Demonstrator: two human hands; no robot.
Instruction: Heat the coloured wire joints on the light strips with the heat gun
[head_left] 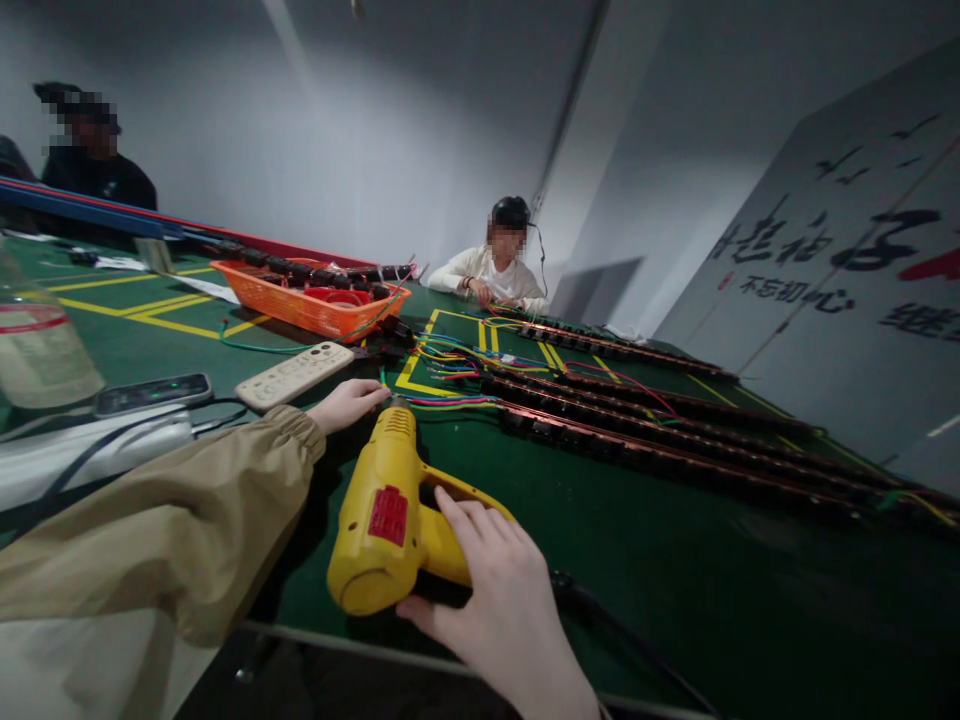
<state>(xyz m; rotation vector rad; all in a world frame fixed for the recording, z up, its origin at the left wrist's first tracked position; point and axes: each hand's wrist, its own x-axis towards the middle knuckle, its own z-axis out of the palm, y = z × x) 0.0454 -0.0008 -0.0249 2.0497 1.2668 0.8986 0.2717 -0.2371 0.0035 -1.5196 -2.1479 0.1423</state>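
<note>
A yellow heat gun [379,500] with a red label lies on its side over the green table, its nozzle pointing away from me. My right hand [502,580] wraps round its handle, fingers on top and thumb near the rear end. Just left of the nozzle is my left hand [349,403], its fingers pinched together. Blue, red and yellow wires [457,402] run from the nearest long strip of dark coils and copper [585,440] toward these fingertips. A short green wire tip shows above them; the exact grip is partly hidden by the nozzle.
More coil strips [675,420] lie to the right. An orange basket [315,310] of coil parts stands behind a beige power strip [294,375]. A phone [154,393] and a clear bottle [45,350] are left. A black cable [630,630] trails right; a person [499,260] sits opposite.
</note>
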